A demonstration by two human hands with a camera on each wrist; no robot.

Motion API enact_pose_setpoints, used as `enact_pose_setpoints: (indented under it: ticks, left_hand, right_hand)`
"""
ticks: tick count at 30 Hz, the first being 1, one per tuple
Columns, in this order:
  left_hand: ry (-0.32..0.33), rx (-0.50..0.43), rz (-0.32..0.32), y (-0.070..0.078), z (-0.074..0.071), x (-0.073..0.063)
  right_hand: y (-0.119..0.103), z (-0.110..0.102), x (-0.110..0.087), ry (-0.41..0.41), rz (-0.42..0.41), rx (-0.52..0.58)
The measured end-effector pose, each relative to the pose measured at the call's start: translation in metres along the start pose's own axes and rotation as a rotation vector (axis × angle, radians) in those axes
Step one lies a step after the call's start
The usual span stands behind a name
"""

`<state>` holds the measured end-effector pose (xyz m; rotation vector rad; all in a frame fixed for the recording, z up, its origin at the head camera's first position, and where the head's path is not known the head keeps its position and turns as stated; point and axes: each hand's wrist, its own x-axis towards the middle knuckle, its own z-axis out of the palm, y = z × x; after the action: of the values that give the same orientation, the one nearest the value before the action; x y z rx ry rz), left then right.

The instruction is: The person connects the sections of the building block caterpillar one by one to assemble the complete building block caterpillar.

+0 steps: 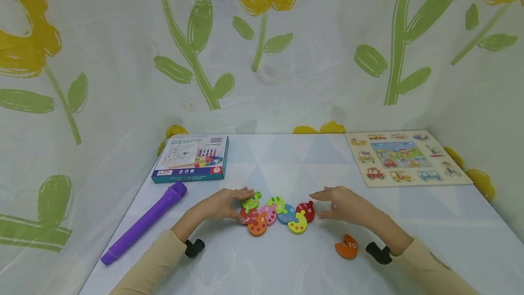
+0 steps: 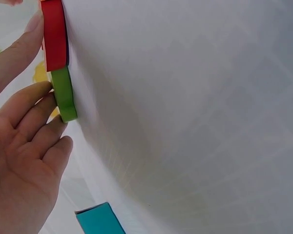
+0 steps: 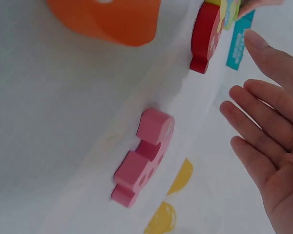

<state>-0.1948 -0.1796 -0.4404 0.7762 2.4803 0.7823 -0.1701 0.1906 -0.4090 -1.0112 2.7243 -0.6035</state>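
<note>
A wooden caterpillar puzzle (image 1: 268,215) of joined, numbered, colored pieces lies on the table, its green smiling head (image 1: 251,201) at the left and a red piece (image 1: 304,211) at the right end. My left hand (image 1: 223,204) grips the head end, thumb against the red number 2 piece (image 2: 54,34) and fingertips on the green head's side (image 2: 63,92). Just right of the chain, my right hand (image 1: 344,204) hovers with fingers extended, holding nothing. Beside it lies a loose pink piece (image 3: 145,156), hidden in the head view. A loose orange number 10 piece (image 1: 346,247) lies nearer me.
A purple stick-like tube (image 1: 143,224) lies along the left edge. Behind it is a teal-edged toy box (image 1: 190,158). A wooden vehicle picture board (image 1: 405,158) lies at the back right. Flowered cloth (image 1: 262,90) hangs behind the table.
</note>
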Motion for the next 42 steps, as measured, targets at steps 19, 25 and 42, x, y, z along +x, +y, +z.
enact_pose_setpoints:
  ticks: [19, 25, 42]
  left_hand:
    - [0.004, 0.005, 0.007, -0.002, 0.001, 0.001]
    - [0.009, -0.001, 0.014, -0.002, 0.000, 0.001]
    - [0.010, -0.004, 0.015, -0.003, 0.000, 0.002]
  right_hand:
    - [0.020, -0.009, -0.029, 0.064, 0.034, 0.028]
    - [0.032, -0.012, -0.035, 0.050, 0.041, 0.003]
    - [0.060, -0.013, -0.037, 0.003, 0.022, -0.039]
